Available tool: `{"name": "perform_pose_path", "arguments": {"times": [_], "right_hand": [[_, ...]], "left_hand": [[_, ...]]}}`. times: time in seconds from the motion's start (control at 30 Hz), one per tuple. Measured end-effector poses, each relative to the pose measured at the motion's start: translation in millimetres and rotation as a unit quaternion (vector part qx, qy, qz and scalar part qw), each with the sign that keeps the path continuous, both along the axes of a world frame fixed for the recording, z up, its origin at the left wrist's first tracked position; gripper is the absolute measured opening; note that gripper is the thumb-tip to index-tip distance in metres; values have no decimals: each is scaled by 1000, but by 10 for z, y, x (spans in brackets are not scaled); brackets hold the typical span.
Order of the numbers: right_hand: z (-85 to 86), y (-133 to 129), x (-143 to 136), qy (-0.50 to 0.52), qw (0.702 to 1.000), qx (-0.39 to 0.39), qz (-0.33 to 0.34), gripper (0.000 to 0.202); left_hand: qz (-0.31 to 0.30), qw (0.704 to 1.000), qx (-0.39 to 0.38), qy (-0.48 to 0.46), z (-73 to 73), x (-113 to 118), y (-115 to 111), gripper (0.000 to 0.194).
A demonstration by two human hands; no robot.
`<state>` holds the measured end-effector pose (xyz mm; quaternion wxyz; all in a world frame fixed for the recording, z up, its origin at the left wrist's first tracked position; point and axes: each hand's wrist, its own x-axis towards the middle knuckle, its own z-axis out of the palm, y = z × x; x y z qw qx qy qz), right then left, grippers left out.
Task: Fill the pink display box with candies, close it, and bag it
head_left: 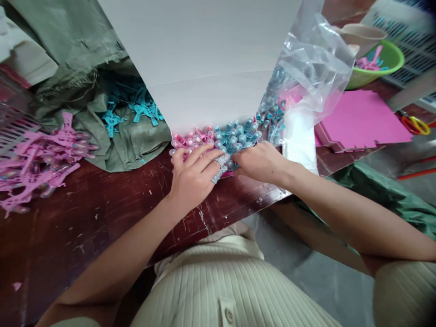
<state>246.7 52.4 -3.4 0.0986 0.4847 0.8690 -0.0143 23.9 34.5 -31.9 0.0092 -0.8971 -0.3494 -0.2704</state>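
Small clear capsules fill the space in front of a tall white panel [218, 59], pink ones [197, 136] on the left and blue ones [235, 136] on the right. My left hand [195, 175] lies over the pink capsules, its fingers spread, with silvery wrapping on one finger. Beside it, my right hand [260, 163] rests at the near edge of the blue capsules. Its fingers are bent inward and partly hidden, so what they hold, if anything, does not show.
Pink clip-like pieces [44, 159] lie at the left on the dark red table [112, 218]; blue ones [112, 119] sit on green cloth [126, 150]. At the right are a clear plastic bag [316, 59], pink sheets [368, 118], a green bowl [395, 59] and yellow-handled scissors [417, 126].
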Motion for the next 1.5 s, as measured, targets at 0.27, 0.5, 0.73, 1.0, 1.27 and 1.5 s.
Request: {"name": "perform_pose_path", "arguments": {"times": [0.27,0.5,0.73,1.0,1.27,1.5], "right_hand": [[-70,-47,-12,53,998,23,-19,20],[-108,-89,303,262,962,59,-35,29],[-372,15,891,331,933,52,-133,31],[-438,209,819,413,901,-8,-135,21],[281,-234,970,526,849,-10,-53,28],[196,-564,677,668,724,-103,-140,70]], "left_hand": [[-13,1000,21,-9,-59,147,67,23],[-9,1000,3,9,58,61,72,14],[-47,998,-28,39,134,396,294,37],[-36,995,-67,69,-47,461,354,33],[-42,993,-102,-39,214,571,285,23],[28,990,133,22,262,823,197,24]]}}
